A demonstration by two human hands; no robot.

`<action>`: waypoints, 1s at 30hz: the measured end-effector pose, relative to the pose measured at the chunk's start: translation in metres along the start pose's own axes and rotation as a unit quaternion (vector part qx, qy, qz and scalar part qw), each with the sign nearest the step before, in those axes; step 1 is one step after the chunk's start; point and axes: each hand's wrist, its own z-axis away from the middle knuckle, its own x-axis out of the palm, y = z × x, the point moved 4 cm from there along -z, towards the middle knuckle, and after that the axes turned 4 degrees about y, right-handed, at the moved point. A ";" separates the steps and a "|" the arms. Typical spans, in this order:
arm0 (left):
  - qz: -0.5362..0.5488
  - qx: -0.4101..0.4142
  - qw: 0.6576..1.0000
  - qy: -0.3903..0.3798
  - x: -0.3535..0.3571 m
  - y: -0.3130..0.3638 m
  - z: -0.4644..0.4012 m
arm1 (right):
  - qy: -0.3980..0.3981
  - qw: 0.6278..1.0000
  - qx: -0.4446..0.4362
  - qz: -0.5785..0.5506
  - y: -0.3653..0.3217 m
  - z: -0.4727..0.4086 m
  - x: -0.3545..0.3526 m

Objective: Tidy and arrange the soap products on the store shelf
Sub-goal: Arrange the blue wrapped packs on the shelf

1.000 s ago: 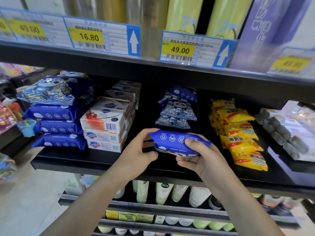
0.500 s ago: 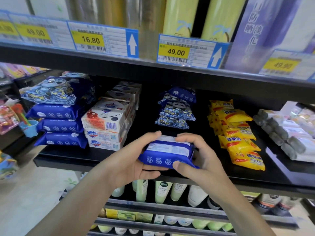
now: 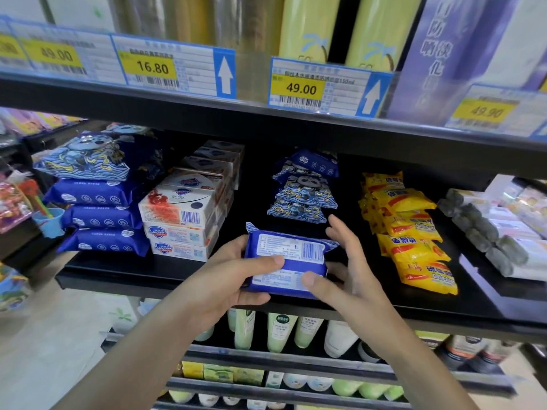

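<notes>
- Head view shows a soft blue plastic soap pack [image 3: 286, 260] with its white label and barcode side up, held just over the front of the black metal shelf [image 3: 124, 269].
- Left hand [image 3: 225, 279] grips the pack, thumb on top and fingers under.
- Right hand [image 3: 344, 273] holds the other end, thumb on the label, fingers loosely spread behind it.
- To do this well, I think the pack should go picture side up and line up flat (like its twins).
- That shelf holds a pile of panda-print blue packs [image 3: 302, 187] behind, white soap boxes [image 3: 180, 220], yellow soap packs [image 3: 414, 235].
</notes>
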 end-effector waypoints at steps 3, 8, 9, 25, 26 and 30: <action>0.010 0.028 1.000 -0.001 -0.002 0.001 0.002 | 0.064 0.996 0.061 -0.001 0.002 -0.002 -0.004; 0.018 0.103 0.994 0.003 -0.005 0.002 0.001 | 0.090 0.982 0.158 -0.057 0.004 -0.002 -0.005; 0.011 0.119 0.993 0.007 -0.006 0.003 0.001 | 0.078 0.977 0.179 -0.083 0.004 -0.002 -0.003; -0.110 0.280 0.954 -0.002 0.001 0.007 0.009 | 0.004 0.947 0.238 -0.214 -0.001 -0.013 0.014; -0.111 0.277 0.955 -0.004 0.000 0.005 0.008 | 0.009 0.946 0.235 -0.222 -0.001 -0.012 0.013; -0.124 0.246 0.961 0.010 -0.003 -0.002 0.007 | 0.040 0.947 0.213 -0.238 0.000 -0.012 0.012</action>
